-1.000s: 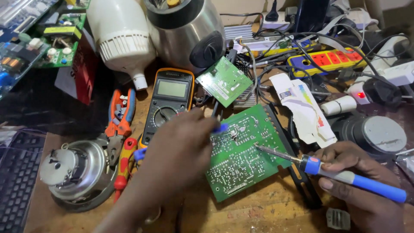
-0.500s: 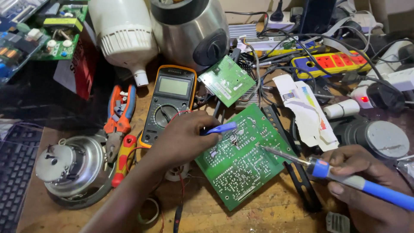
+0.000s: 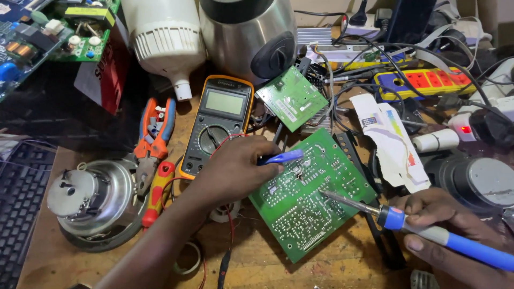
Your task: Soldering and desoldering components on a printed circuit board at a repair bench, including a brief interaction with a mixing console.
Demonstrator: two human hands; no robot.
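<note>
Bench (image 3: 300, 270): board (image 3: 313, 195) btwn fingers (image 3: 257, 155) (tilted)

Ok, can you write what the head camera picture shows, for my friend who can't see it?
A person's right hand holds a blue-handled soldering iron, its tip on a large green circuit board lying on a cluttered wooden workbench. The left hand holds a small blue tool to the board, by a yellow-edged multimeter and orange pliers.

Wooden bench (image 3: 278, 265) was a mess — green circuit board (image 3: 313, 192) flat in the middle, yellow multimeter (image 3: 218, 124), orange pliers (image 3: 152, 140), a round motor (image 3: 91, 200), power strip (image 3: 428, 83) and a keyboard (image 3: 19, 206) at the left edge.
</note>
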